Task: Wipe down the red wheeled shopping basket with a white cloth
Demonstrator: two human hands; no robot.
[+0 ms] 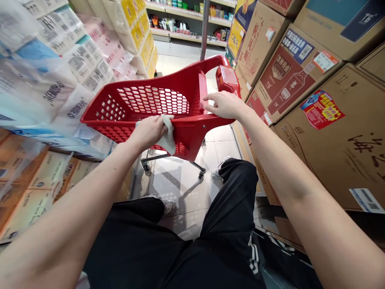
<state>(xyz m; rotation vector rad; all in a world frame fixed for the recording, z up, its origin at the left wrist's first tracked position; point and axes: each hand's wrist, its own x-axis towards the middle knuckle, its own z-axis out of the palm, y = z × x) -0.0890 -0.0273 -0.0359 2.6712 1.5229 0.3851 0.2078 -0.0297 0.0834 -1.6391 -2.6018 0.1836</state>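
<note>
The left hand (148,132) is clenching a white cloth (167,136) on the rim of a red plastic shopping cart (156,76), the right hand (224,105) is lying unclenched across the rim, and hard pressing is risking rolling the cart on its casters (146,166) into the cardboard cartons (331,120).

My left hand (147,132) closed, knuckles upward, wrist slightly bent; my right hand (224,105) flatter, fingers extended. Left forearm (75,208) and right forearm (288,176) bare; both reach forward and inward.

Light: bright, even, overhead
Shadows: red shopping trolley (168,80) casts mesh pattern on floor tiles (177,188)
Blur: wrapped packs (51,80), left edge
Distortion: wide-angle bend at edges
</note>
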